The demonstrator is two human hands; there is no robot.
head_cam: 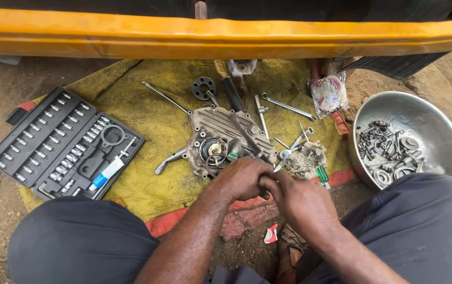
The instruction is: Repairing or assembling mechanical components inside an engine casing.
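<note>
The grey engine cover (231,139) lies on the yellow cloth (152,126), at 12 o'clock from both hands. The left hand (241,179) and right hand (297,197) are curled together over its near edge, but I cannot tell what they pinch. It looks heavy, stiff and oily; I would grip its ribbed rim.

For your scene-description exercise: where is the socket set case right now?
In the head view, the socket set case lies open at the left, half on the yellow cloth, left of the engine cover and the person's left hand.
</note>
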